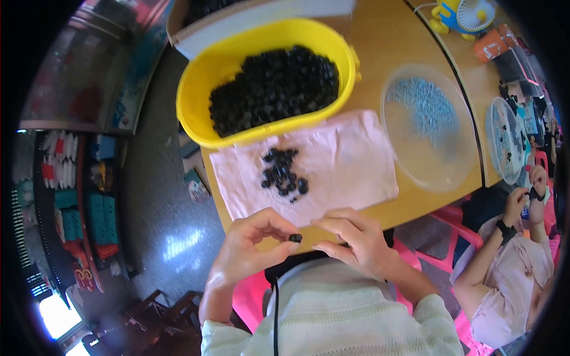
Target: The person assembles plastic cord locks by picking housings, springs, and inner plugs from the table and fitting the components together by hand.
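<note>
My left hand (pixel 256 242) pinches a small round black plastic piece (pixel 295 238) between thumb and fingertips, just past the table's near edge. Close beside it, my right hand (pixel 360 242) has its thumb and forefinger apart, and I see nothing held between their tips. Ahead of both hands a pink cloth (pixel 350 160) lies on the table. On the cloth is a loose pile of small black pieces (pixel 282 172). Behind it stands a yellow plastic tub (pixel 193 113) holding a large heap of similar black pieces.
A clear round tray (pixel 415 175) with many small light-blue pieces (pixel 424 104) sits right of the cloth. A cardboard box (pixel 255 24) stands behind the tub. At the far right are a small toy-like fan (pixel 472 15), another tray (pixel 502 139) and a person (pixel 504 267) working alongside.
</note>
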The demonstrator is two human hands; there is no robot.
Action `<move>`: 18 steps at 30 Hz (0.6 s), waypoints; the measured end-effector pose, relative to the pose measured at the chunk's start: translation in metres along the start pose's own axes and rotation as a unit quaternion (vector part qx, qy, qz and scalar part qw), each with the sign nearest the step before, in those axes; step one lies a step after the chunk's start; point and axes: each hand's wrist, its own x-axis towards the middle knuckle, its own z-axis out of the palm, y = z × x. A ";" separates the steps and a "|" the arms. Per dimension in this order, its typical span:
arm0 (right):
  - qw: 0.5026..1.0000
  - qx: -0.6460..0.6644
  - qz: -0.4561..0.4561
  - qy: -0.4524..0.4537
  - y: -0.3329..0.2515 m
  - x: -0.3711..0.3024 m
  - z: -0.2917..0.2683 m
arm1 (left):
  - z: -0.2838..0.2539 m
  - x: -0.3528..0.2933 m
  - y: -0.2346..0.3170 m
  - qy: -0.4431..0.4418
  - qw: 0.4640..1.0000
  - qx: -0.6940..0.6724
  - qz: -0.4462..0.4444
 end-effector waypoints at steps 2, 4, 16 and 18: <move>0.999 0.009 0.045 -0.001 0.005 -0.002 0.000 | -0.013 0.009 0.036 0.002 0.985 0.156 0.079; 0.995 0.018 0.098 0.004 0.009 -0.007 0.003 | -0.024 0.034 0.075 0.036 0.973 0.165 0.157; 0.994 -0.009 0.107 0.028 0.022 -0.004 0.003 | -0.024 0.145 0.158 0.242 0.882 0.223 0.336; 0.994 -0.028 0.098 0.031 0.027 0.005 0.003 | -0.046 0.135 0.129 0.192 0.837 0.250 0.446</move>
